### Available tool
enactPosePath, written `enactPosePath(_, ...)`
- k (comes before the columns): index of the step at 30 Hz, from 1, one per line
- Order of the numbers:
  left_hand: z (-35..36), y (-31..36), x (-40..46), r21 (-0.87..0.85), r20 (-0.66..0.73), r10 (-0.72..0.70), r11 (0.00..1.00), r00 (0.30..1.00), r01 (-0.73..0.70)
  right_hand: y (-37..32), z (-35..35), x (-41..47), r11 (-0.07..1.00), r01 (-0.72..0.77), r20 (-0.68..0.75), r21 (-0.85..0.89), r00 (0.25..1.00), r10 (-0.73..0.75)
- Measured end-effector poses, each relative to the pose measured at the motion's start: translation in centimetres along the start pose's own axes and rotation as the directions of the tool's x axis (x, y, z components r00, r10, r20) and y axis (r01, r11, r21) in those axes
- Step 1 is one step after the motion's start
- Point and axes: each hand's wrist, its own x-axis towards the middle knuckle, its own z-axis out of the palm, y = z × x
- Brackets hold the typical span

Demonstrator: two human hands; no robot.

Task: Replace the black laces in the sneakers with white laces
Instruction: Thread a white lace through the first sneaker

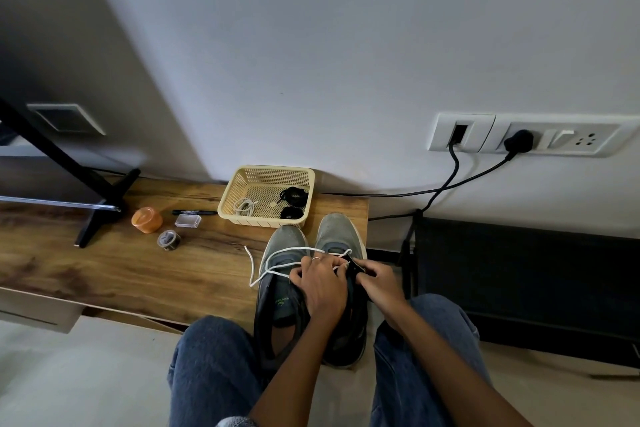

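White lace (pixel 277 253) trails across two grey sneakers (pixel 287 288) at counter (pixel 138 263) edge. Eyelets hidden under hands. Left hand (pixel 320 284) pinches lace, fingers curled; right hand (pixel 375 282) grips right sneaker's tongue, thumb tucked.

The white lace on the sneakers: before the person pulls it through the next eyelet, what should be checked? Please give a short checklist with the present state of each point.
1. Both hands at the work: ok. The left hand and right hand are on the right sneaker.
2. White lace free to run: ok. Its loose end trails over the left sneaker onto the wooden table, no tangle seen.
3. Lace tip in an eyelet: cannot tell, the fingers hide it.
4. Old black laces out of the way: ok, in the basket.
5. Second white lace ready: ok, coiled in the basket.
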Motion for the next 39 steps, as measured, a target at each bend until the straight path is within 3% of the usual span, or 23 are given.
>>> enactPosePath(19, 0.2, -0.3, 0.6, 0.07, 0.063, 0.035, 0.997, 0.997, -0.039, -1.7, -0.1, -0.2, 0.903, 0.189, 0.049, -0.386, 0.982, -0.184)
enactPosePath(27, -0.1, -0.2, 0.6, 0.064, 0.051, 0.062, 0.996, 0.997, -0.065, -2.0, 0.6, 0.1, 0.715, 0.309, 0.162, -0.627, 0.949, -0.269)
enactPosePath(30, 0.0, -0.2, 0.7, 0.026, 0.043, 0.026, 0.999, 0.999, -0.027, -2.0, 0.8, 0.4, 0.742, 0.275, 0.131, -0.611, 0.96, -0.248)
enactPosePath(34, 0.1, -0.1, 0.6, -0.017, 0.008, -0.002, 1.0, 1.0, 0.002, -1.9, 0.1, 1.7, 0.927, 0.098, -0.008, -0.362, 0.994, -0.108)
enactPosePath(39, 0.8, -0.5, -0.4, -0.014, -0.127, 0.085, 0.996, 0.988, -0.087, -1.7, -0.2, 2.5, 0.937, 0.142, -0.06, -0.318, 0.984, -0.169)
